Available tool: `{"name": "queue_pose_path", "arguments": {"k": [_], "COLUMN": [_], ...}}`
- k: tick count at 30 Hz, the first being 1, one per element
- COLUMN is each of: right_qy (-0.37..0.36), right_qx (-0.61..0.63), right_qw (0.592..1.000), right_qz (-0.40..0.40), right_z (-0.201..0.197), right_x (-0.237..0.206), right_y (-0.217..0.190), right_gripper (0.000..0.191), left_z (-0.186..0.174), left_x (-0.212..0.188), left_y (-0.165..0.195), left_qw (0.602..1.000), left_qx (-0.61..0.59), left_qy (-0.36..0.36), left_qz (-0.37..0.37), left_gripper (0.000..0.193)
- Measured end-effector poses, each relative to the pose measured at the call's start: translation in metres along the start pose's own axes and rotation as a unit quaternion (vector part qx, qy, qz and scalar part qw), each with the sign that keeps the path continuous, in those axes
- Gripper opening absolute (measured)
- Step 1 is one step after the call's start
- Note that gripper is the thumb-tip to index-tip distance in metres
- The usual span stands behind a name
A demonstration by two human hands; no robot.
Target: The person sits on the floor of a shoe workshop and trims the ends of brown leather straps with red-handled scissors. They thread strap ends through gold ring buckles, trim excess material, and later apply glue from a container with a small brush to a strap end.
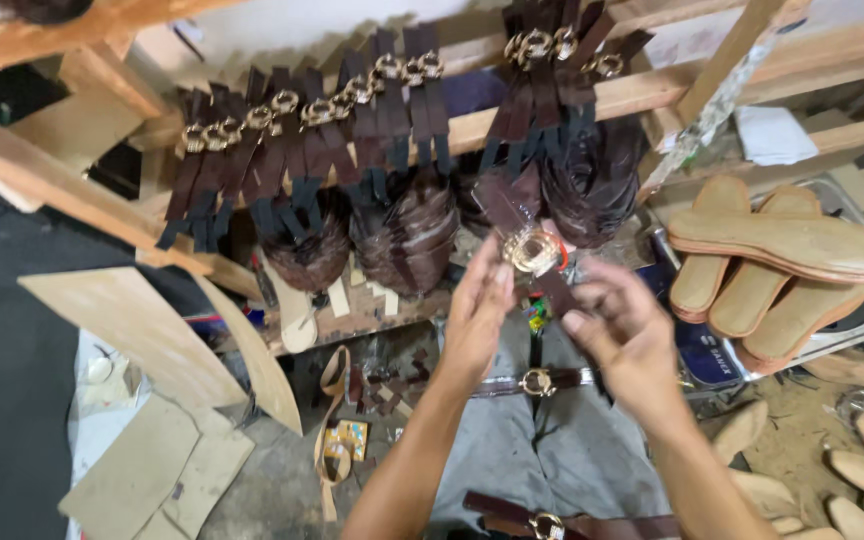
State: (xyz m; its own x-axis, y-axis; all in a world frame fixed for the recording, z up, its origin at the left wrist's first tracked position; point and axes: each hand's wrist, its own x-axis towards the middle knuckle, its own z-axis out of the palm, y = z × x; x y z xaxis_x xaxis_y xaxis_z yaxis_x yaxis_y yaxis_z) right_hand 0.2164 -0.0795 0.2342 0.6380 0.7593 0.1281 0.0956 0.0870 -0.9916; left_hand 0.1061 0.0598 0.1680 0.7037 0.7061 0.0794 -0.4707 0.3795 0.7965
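Fingers of left hand (477, 310) and right hand (624, 330) pinch a brown strap (512, 215) with gold buckle (532, 250).

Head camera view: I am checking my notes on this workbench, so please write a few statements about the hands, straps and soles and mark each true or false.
1. Both hands hold up a brown strap with a round gold buckle. True: the left hand and right hand meet at it.
2. The wooden rail is bare. False: rows of buckled straps hang over it.
3. Tan shoe soles are stacked at the right. True.
4. The gray cloth below the hands has nothing on it. False: another buckled strap lies across it.
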Motion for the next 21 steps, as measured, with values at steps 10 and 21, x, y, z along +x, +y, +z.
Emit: {"name": "queue_pose_path", "arguments": {"k": [10,21], "right_qy": [-0.046,0.096], "right_qx": [0.096,-0.005], "right_qw": [0.992,0.995], "right_qz": [0.065,-0.004], "right_z": [0.013,-0.029], "right_x": [-0.041,0.026], "right_y": [0.029,-0.004], "right_gripper": [0.046,0.032], "left_z": [0.035,0.013], "left_x": [-0.020,-0.049], "left_y": [0.040,0.029], "left_qw": [0.998,0.994], "left_qx": [-0.011,0.096], "left_qy": [-0.016,0.041], "left_qz": [0.059,0.016], "left_gripper": [0.027,0.038]}}
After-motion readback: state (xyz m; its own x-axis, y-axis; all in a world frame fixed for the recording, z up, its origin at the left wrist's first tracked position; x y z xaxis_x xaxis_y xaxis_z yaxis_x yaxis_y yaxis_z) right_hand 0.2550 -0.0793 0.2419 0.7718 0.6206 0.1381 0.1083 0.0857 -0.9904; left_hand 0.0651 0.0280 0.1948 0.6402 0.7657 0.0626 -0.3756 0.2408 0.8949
